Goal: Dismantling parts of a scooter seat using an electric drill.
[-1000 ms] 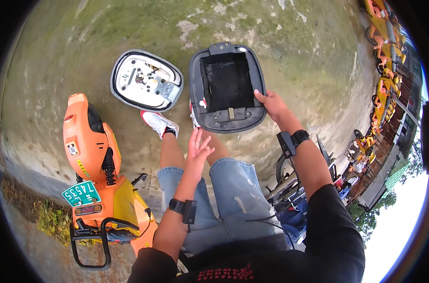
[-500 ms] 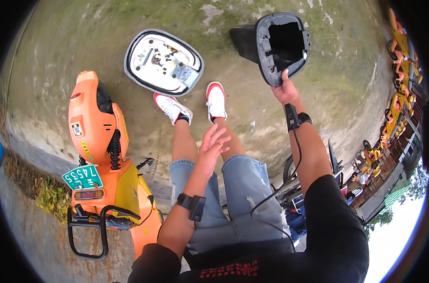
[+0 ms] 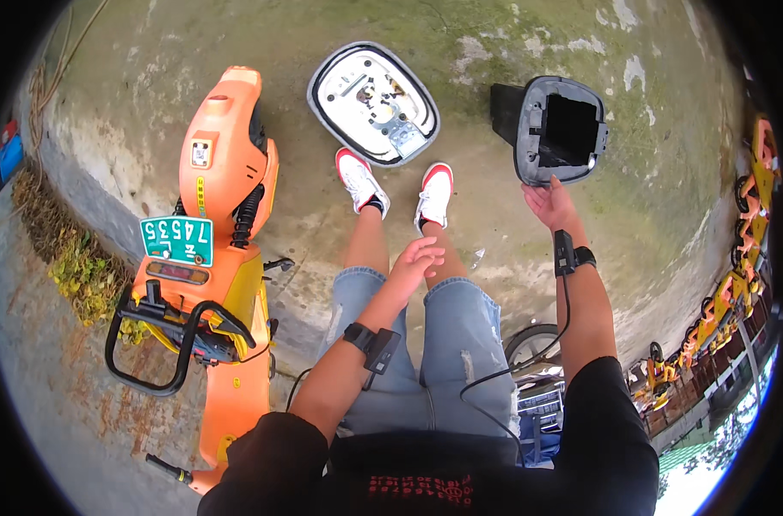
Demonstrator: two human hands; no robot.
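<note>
My right hand (image 3: 550, 206) grips the near rim of a black plastic storage bucket (image 3: 529, 129), with the thumb over the edge. The bucket lies on its side, its wide opening facing up and to the right. My left hand (image 3: 415, 265) hovers above my thighs, empty, its fingers loosely bent and apart. Beyond my shoes, a scooter seat (image 3: 327, 99) rests upside down on the concrete, its white underside and metal hinge plate facing up.
At my left stands an orange scooter (image 3: 224, 138) with a black rear rack (image 3: 185, 344) and a green plate (image 3: 178, 241). A wheel (image 3: 533, 344) shows beside my right leg. Several orange scooters (image 3: 735, 284) line the far right. Cables run from both wrist devices.
The whole view has swung, so the seat, bucket and scooter appear farther right. My left fingers have curled a little more. The right hand stays on the bucket's rim.
</note>
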